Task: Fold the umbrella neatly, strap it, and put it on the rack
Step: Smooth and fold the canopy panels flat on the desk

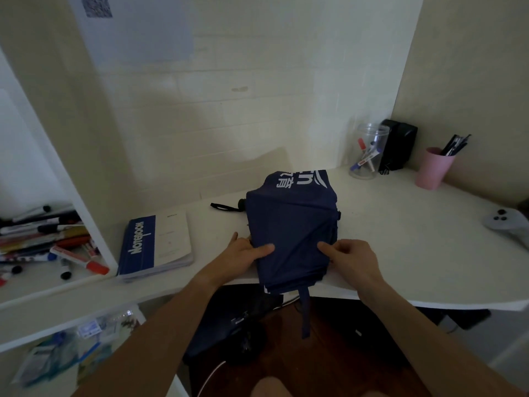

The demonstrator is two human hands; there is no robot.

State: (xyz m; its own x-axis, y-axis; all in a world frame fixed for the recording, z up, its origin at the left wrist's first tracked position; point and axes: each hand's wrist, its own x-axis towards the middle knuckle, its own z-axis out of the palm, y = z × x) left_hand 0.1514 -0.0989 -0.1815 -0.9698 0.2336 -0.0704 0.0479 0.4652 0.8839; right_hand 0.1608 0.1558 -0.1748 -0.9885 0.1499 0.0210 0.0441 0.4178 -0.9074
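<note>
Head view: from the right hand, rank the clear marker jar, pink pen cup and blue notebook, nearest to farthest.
From the right hand on the umbrella:
1. Clear marker jar, behind it near the wall.
2. Pink pen cup, farther back to the right; close to the jar's distance.
3. Blue notebook, far across on the left, beyond the left hand.

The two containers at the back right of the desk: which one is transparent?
The clear jar holding markers, left of the black box; the pink cup is opaque.
</note>
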